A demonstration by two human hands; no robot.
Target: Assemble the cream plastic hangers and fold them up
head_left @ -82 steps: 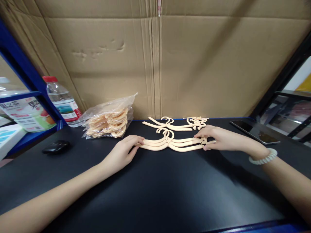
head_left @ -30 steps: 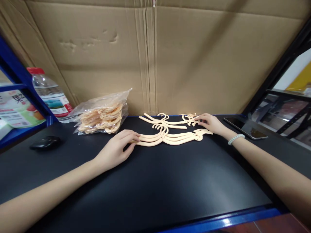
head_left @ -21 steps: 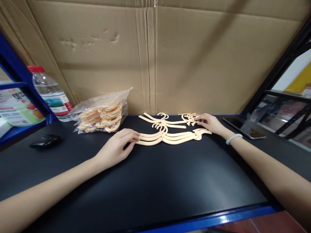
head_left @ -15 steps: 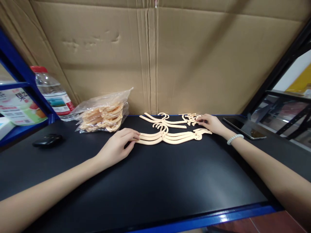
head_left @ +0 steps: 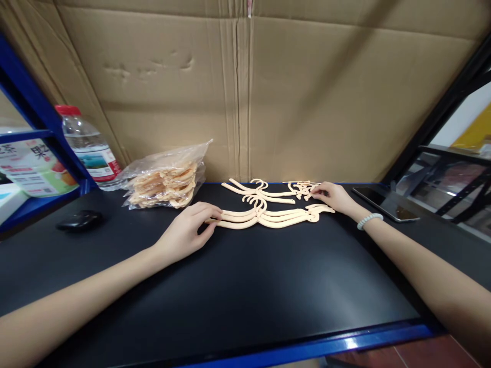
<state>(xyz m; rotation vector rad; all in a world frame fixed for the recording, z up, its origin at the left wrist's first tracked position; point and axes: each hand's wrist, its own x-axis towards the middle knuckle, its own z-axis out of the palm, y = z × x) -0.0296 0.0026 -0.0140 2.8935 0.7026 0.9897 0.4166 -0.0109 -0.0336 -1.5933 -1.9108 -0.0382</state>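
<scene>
Several cream plastic clothes hangers (head_left: pixel 282 221) lie side by side across the black table, hooks pointing away from me. My left hand (head_left: pixel 192 227) is closed over their left ends, the tips hidden partly by the fingers. Behind them lie more hanger pieces (head_left: pixel 276 194), some with hooks. Off to the right, my right hand (head_left: pixel 334 198) pinches at the edge of a small heap of cream plastic parts (head_left: pixel 303 189); the piece between its fingers is hidden. Short curved pieces (head_left: pixel 319 209) rest by the right ends of the front hangers.
A clear bag of cream hanger parts (head_left: pixel 164 184) sits at the back left, beside a red-capped water bottle (head_left: pixel 92 148). A black mouse (head_left: pixel 80 221) lies at left, a phone (head_left: pixel 385 203) at right. Cardboard (head_left: pixel 326 92) stands along the back edge.
The view has shifted slightly. Both hands stay at nearly the same places, and the hangers and loose parts have not visibly moved.
</scene>
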